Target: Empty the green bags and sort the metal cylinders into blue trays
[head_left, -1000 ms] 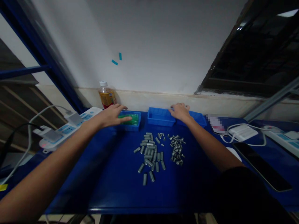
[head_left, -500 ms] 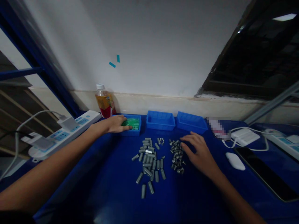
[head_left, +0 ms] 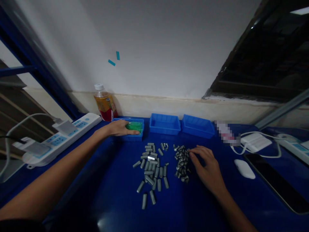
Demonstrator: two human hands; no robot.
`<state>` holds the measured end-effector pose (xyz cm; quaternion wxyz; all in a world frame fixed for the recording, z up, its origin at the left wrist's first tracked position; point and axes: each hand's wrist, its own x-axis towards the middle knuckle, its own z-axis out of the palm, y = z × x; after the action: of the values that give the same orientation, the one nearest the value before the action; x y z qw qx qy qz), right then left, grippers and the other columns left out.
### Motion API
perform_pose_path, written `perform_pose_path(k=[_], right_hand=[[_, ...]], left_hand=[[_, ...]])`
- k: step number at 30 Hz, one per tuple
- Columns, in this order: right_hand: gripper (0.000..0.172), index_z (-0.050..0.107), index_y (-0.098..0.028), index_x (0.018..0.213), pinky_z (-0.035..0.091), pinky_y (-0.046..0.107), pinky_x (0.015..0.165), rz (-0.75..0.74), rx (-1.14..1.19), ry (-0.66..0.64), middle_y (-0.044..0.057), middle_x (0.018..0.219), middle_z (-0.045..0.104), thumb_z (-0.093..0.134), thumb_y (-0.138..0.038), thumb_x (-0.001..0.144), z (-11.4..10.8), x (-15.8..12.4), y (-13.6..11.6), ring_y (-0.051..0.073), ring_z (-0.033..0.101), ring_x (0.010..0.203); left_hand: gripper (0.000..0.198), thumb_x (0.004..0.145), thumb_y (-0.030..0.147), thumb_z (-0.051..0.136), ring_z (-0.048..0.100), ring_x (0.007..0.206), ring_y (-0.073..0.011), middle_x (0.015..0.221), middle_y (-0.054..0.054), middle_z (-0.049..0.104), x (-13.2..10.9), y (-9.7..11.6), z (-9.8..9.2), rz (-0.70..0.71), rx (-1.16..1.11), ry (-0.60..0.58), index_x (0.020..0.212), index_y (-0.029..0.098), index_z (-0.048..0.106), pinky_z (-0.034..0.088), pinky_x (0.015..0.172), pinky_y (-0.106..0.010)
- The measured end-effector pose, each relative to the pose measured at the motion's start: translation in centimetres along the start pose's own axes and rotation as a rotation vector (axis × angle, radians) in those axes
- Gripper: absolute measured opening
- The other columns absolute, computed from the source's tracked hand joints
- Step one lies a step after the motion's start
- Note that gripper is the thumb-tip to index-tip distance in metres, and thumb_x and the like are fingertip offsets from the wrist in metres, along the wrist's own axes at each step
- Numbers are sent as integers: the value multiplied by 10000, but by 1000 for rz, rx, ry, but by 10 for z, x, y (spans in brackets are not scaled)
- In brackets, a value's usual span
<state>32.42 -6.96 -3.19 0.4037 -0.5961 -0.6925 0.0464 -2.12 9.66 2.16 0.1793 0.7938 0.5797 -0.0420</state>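
My left hand [head_left: 120, 128] reaches into a small blue bin [head_left: 131, 137] at the back of the blue table, fingers stretched flat over the green pieces [head_left: 135, 126] inside. My right hand [head_left: 207, 167] lies on the table with its fingers spread, fingertips touching the right edge of a pile of small metal screws [head_left: 182, 160]. A heap of grey cylindrical sleeves [head_left: 152, 169] lies to the left of the screws. Two more blue bins stand behind the piles, the middle bin [head_left: 164, 124] and the right bin [head_left: 198, 126].
A drink bottle [head_left: 104, 103] stands against the wall behind the left bin. A white power strip [head_left: 56, 138] with plugs lies at the left. At the right are a white mouse-like object [head_left: 244, 168], a phone [head_left: 277, 182], a white charger [head_left: 253, 141] and cables.
My right hand left the bins at the back, came down to the screw pile, and now touches its edge. My left hand stayed in the left bin.
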Motion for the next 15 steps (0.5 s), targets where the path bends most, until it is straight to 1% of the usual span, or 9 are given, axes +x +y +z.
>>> perform_pose_path(k=[3,5,10,15], right_hand=[[179,670,-247,914,413,455,928,10,13,7,46,934,670,552,-373,866,0,0,1,245,535,1032],[179,670,-245,912,416,453,926,17,23,6,50,937,665,552,-371,865,1,0,0,245,536,1031],[171,668,-246,916,414,447,928,25,25,-11,53,941,657,552,-361,866,2,0,0,239,536,1024],[180,669,-239,921,411,437,929,41,19,1,53,946,656,549,-362,868,2,0,2,234,540,1017]], left_hand=[[756,626,812,449,651,798,-251,884,-99,706,-3,-1,3,8,26,86,919,153,677,466,658,-279],[744,632,806,447,651,804,-258,879,-103,706,-3,-2,5,23,57,119,914,158,680,464,664,-282],[708,657,782,445,650,816,-252,880,-74,710,0,-5,6,79,33,133,968,189,675,459,683,-276],[692,666,732,497,638,821,-246,899,-80,694,5,-10,5,165,12,119,1037,164,635,440,673,-265]])
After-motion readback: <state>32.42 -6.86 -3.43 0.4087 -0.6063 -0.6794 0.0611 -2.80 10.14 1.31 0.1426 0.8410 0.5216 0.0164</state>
